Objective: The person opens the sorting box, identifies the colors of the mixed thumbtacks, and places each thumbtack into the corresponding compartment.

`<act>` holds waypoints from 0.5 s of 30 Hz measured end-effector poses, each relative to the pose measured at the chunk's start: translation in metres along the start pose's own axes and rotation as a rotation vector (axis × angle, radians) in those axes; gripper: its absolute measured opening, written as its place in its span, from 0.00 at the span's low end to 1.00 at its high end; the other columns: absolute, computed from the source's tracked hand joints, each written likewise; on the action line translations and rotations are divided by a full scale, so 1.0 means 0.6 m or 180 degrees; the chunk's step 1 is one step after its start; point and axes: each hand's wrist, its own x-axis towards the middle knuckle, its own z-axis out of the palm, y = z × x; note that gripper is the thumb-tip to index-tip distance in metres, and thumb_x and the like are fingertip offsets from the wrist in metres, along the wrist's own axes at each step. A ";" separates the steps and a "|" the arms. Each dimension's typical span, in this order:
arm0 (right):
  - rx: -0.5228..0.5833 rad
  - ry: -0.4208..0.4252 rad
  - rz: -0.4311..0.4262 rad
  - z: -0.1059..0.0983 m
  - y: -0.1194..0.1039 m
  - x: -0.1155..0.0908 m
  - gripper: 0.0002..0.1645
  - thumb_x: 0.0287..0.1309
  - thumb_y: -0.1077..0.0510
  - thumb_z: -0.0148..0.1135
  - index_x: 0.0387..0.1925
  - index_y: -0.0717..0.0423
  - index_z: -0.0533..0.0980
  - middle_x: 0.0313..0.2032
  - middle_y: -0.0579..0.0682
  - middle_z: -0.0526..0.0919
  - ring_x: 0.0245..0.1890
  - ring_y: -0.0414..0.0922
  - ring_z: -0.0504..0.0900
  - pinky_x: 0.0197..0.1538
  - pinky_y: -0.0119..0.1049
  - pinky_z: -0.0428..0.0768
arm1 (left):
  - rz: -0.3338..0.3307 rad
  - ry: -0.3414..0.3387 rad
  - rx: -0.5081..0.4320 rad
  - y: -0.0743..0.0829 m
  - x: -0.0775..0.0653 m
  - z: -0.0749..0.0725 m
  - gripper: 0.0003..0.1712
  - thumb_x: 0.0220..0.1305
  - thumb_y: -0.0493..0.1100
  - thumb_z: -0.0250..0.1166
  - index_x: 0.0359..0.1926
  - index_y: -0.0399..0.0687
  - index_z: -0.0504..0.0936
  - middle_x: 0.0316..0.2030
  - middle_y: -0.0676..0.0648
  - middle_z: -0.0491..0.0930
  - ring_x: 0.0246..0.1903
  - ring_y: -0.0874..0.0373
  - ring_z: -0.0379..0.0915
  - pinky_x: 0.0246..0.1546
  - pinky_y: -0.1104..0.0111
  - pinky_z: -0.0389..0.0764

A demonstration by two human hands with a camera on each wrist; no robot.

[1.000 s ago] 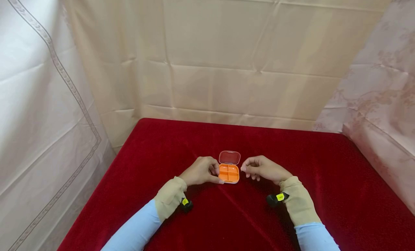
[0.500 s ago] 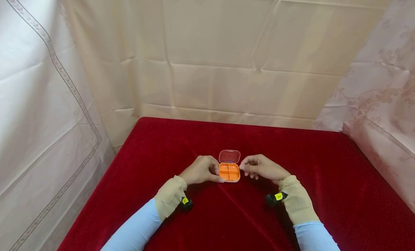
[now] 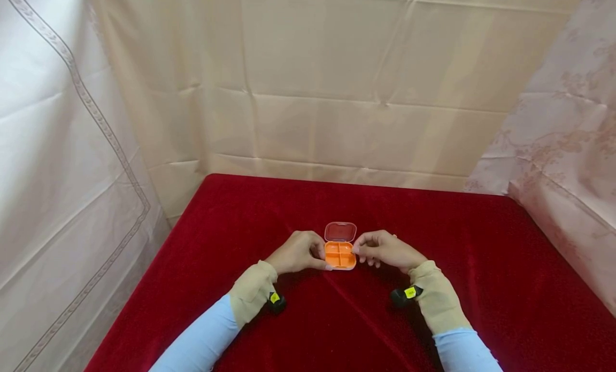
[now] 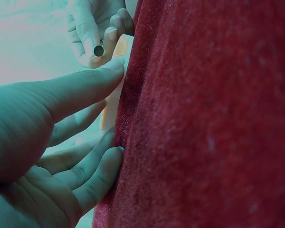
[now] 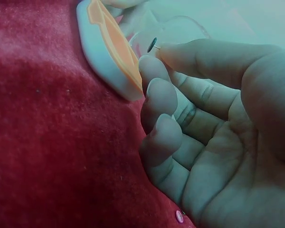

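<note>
An orange and white pill box (image 3: pixel 339 256) with four-way dividers lies on the red cloth, its clear lid (image 3: pixel 340 232) raised at the back. My left hand (image 3: pixel 299 252) holds the box's left side between thumb and fingers; in the left wrist view the thumb lies along the box edge (image 4: pixel 112 102). My right hand (image 3: pixel 389 250) pinches a thumbtack (image 5: pixel 153 45) by its pin between thumb and forefinger, the dark round head facing the box. These fingertips are right at the box's right rim. The other right fingers are loosely curled.
A small pink-headed tack (image 5: pixel 179 216) lies on the cloth below the right hand in the right wrist view. A small orange-red spot (image 3: pixel 395 235) shows just behind that hand. The red-covered table (image 3: pixel 269 206) meets hanging cream curtains (image 3: pixel 308 94) at its back.
My right hand has moved left with the thumbtack, from beside the box to over its right rim. The small orange-red spot behind it has come into view. The left hand keeps its place.
</note>
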 end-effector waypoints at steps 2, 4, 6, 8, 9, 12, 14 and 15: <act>-0.0004 -0.0011 -0.0011 0.002 0.000 0.001 0.17 0.64 0.50 0.63 0.42 0.61 0.79 0.33 0.58 0.81 0.28 0.46 0.75 0.29 0.36 0.75 | -0.0003 -0.0006 -0.0025 -0.001 0.000 0.000 0.14 0.46 0.50 0.78 0.25 0.53 0.81 0.27 0.56 0.79 0.29 0.68 0.77 0.33 0.76 0.76; -0.0008 -0.0028 -0.0027 0.005 -0.001 0.003 0.16 0.64 0.50 0.62 0.42 0.61 0.79 0.33 0.57 0.81 0.28 0.46 0.75 0.28 0.36 0.75 | -0.0007 -0.0010 -0.0035 -0.001 0.001 0.000 0.14 0.46 0.49 0.79 0.26 0.52 0.81 0.27 0.56 0.79 0.29 0.68 0.77 0.33 0.76 0.76; -0.0022 -0.0040 -0.0040 0.007 -0.002 0.004 0.16 0.65 0.51 0.62 0.42 0.61 0.79 0.32 0.56 0.81 0.28 0.46 0.75 0.28 0.36 0.75 | -0.0019 -0.0015 -0.0047 -0.001 0.001 0.000 0.14 0.46 0.49 0.79 0.27 0.51 0.81 0.28 0.56 0.79 0.29 0.68 0.77 0.33 0.76 0.77; -0.0048 -0.0047 -0.0056 0.009 -0.004 0.004 0.15 0.65 0.51 0.61 0.42 0.61 0.79 0.31 0.55 0.81 0.27 0.45 0.75 0.28 0.36 0.75 | -0.0031 -0.0023 -0.0054 -0.001 0.001 0.000 0.14 0.46 0.49 0.79 0.27 0.51 0.81 0.28 0.56 0.79 0.29 0.68 0.77 0.33 0.76 0.77; -0.0051 -0.0049 -0.0056 0.010 -0.004 0.004 0.15 0.66 0.51 0.61 0.41 0.61 0.79 0.31 0.55 0.81 0.27 0.45 0.75 0.28 0.36 0.75 | -0.0035 -0.0023 -0.0058 -0.001 0.001 0.000 0.14 0.46 0.49 0.79 0.27 0.51 0.81 0.28 0.56 0.79 0.29 0.68 0.77 0.33 0.76 0.77; -0.0059 -0.0057 -0.0068 0.013 -0.004 0.005 0.14 0.66 0.52 0.61 0.41 0.60 0.79 0.30 0.55 0.81 0.26 0.45 0.75 0.27 0.36 0.75 | -0.0035 -0.0021 -0.0057 -0.002 0.001 0.000 0.14 0.46 0.48 0.79 0.28 0.51 0.81 0.28 0.55 0.79 0.29 0.67 0.77 0.33 0.76 0.77; -0.0042 -0.0059 -0.0066 0.015 -0.003 0.007 0.13 0.66 0.52 0.60 0.41 0.60 0.79 0.30 0.56 0.81 0.26 0.45 0.75 0.27 0.35 0.75 | -0.0024 -0.0015 -0.0057 -0.002 0.001 0.001 0.14 0.46 0.48 0.79 0.27 0.51 0.81 0.28 0.56 0.79 0.29 0.68 0.77 0.32 0.76 0.77; -0.0036 -0.0062 -0.0069 0.016 -0.002 0.007 0.13 0.66 0.53 0.60 0.41 0.60 0.78 0.30 0.56 0.81 0.26 0.45 0.75 0.26 0.35 0.75 | -0.0020 -0.0011 -0.0058 -0.003 0.001 0.001 0.14 0.46 0.48 0.79 0.27 0.51 0.81 0.28 0.56 0.79 0.29 0.68 0.78 0.32 0.76 0.77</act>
